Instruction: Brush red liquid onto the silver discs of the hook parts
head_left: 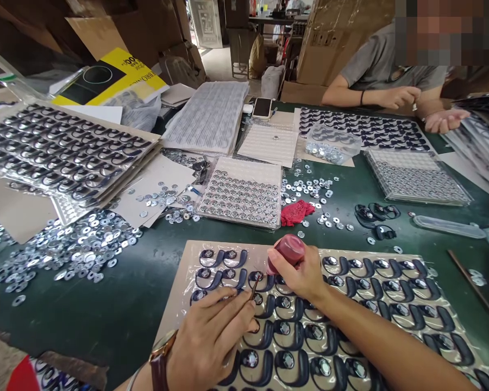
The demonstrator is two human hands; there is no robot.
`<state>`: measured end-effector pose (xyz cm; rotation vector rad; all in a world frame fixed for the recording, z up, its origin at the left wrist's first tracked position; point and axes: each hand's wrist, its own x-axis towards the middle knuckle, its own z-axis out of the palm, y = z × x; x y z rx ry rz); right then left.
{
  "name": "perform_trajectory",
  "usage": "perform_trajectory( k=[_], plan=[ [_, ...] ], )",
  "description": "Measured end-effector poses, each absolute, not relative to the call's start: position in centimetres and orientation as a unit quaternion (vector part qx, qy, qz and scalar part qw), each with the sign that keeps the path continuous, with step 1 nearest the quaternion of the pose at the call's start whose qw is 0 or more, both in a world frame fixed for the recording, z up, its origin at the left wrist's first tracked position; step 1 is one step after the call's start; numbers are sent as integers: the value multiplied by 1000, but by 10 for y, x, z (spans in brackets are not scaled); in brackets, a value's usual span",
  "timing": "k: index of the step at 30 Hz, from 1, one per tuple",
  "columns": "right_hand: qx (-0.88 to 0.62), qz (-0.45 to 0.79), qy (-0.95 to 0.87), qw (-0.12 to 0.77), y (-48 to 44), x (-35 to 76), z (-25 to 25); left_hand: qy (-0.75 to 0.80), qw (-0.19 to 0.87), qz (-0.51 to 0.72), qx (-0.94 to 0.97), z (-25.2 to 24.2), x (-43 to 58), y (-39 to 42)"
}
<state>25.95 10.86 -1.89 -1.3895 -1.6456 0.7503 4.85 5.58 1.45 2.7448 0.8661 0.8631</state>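
Note:
My right hand (307, 274) is closed around a small red squeeze bottle (290, 251), tipped over the sheet with its nozzle end toward the left. My left hand (212, 331) lies low over the sheet, its fingers closed on a thin pointed tool (256, 287), which looks like tweezers; most of it is hidden. The tool's tip meets a dark hook-shaped part (264, 279) with a round centre. Rows of such parts, several with shiny metal centres, rest on a film-covered cardboard sheet (179, 282). My forearms and hands cover some of them.
Loose metal washers (93, 244) are heaped at left. A tray of round metal pieces (240, 193) and a red cloth (296, 212) lie beyond the sheet. Stacked sheets of hook parts (65, 146) stand at left. Across the table sits a co-worker (375, 81). A thin rod (472, 285) lies at right.

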Motion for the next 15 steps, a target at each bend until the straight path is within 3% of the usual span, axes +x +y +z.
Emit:
perform_trajectory(
  k=[15],
  plan=[
    [-477,378,-676,415,101,257,-26,435,279,351,781,10,41,73]
  ],
)
